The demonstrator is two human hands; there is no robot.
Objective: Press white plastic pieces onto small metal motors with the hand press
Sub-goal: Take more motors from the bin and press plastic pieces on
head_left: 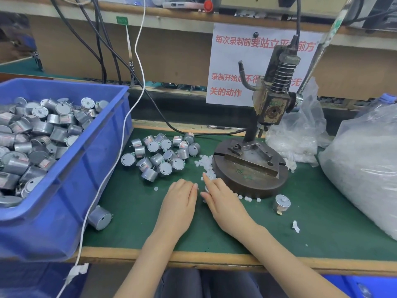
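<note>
Looking down on a hand press (272, 100) standing on a round metal base (249, 175) on a green mat (133, 222). Resting the left hand (180, 198) palm down on the mat just in front of the press base, toward its left side, fingers straight and close together, gripping nothing that shows. Laying the right hand (223, 201) beside it, nearer the base and almost touching its front rim. Stretching the index finger forward into the white plastic pieces (206, 164) and tucking the thumb in toward the left fingertips. Glimpsing a sliver of grey metal (206, 188) between the two hands, too hidden to say whether the right fingers are pinching it or only covering it.

Finding the white plastic pieces strewn against the left rim of the press base, with a few more trailing round its front. Seeing a heap of small metal motors (161, 155) lying loose on the mat just left of the press, beyond the white pieces, and many more filling a blue bin (71, 168) farther left. Noting a single motor (281, 203) standing alone just in front of the base on its right side, and a stray motor (100, 218) lying on its side well to the left of the press, against the bin's front corner.

Passing over clear plastic bags (365, 164) bulging to the right of the press, a paper notice (232, 67) with red characters hanging behind it, and a white cable (120, 151) dangling to its left along the bin's right wall.
</note>
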